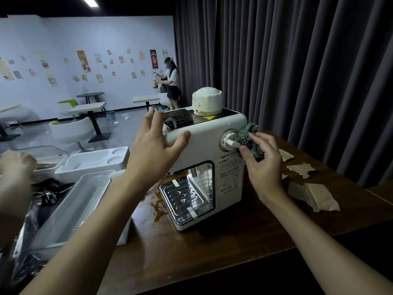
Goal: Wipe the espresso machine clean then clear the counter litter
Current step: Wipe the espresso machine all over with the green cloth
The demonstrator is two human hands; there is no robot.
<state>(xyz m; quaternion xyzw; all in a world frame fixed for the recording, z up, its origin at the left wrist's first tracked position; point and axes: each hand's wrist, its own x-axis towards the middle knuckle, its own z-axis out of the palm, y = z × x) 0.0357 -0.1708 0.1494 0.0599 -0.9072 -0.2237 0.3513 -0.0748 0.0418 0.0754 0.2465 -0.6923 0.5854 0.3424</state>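
A white espresso machine (204, 145) stands on the dark wooden counter (212, 252), with brown stains on its top cap (207, 101) and side. My left hand (158, 145) rests on the machine's upper left corner, fingers spread and thumb on its front edge. My right hand (261, 160) grips a green patterned cloth (248, 137) and presses it against the machine's round dial and lever (228, 142) on the right side. Torn beige paper scraps (312, 194) lie on the counter to the right of the machine. A brown spill (158, 207) marks the counter beside the drip tray (185, 199).
White plastic trays and a clear bin (85, 194) sit at the left, with black plastic wrap (32, 231) below them. Another person's hand (17, 165) is at the far left. Dark curtains (297, 71) hang behind the counter. A person stands far back among café tables and chairs.
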